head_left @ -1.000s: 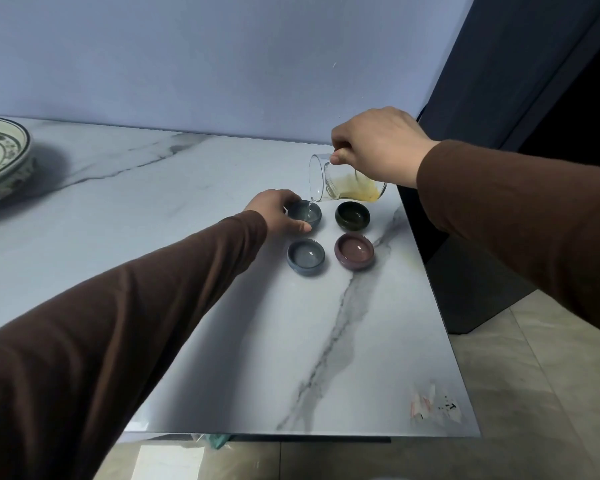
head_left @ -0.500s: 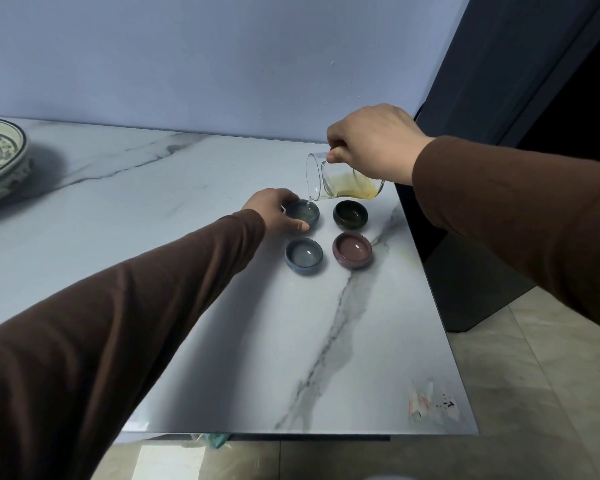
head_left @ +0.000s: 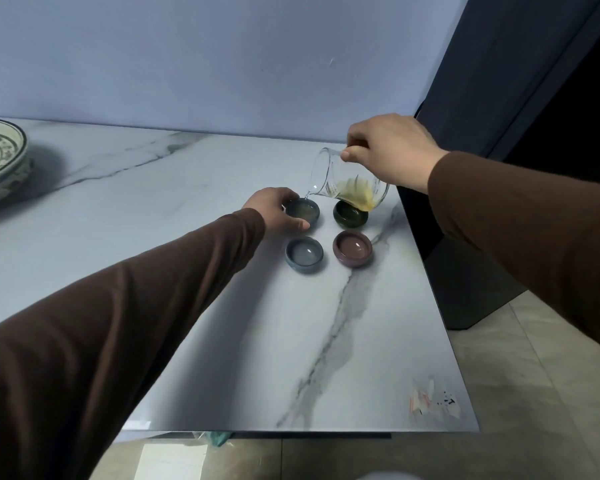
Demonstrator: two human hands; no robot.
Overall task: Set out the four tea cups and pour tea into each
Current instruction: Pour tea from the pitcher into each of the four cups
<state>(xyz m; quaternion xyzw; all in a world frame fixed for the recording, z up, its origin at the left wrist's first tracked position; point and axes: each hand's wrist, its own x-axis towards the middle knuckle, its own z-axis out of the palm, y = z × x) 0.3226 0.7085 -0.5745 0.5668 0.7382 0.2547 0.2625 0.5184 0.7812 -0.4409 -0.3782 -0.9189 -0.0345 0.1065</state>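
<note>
- Since the earlier frames, the clear glass pitcher (head_left: 347, 183) has been tipped from nearly flat to a steeper slant, its base raised and the yellow tea slid toward the spout.
- Head view: the right hand (head_left: 392, 150) is clenched around the pitcher's upper side, holding it in the air with its spout just above the far-left grey-blue ceramic cup (head_left: 302, 211).
- A thin stream seems to run from the spout into that cup, which shows pale liquid inside.
- The left hand (head_left: 274, 213) grasps this cup from its left side, thumb and fingers touching the wall.
- Four small round cups stand close together in a square on the white marble tabletop (head_left: 222, 341): the held one, a dark green cup (head_left: 350, 217) partly under the pitcher's base, a near blue-grey cup (head_left: 304, 254) and a near purple-brown cup (head_left: 352, 248).
- Whether the other three hold tea I cannot tell.
- A patterned ceramic plate (head_left: 0, 157) sits well apart at the far left edge.
</note>
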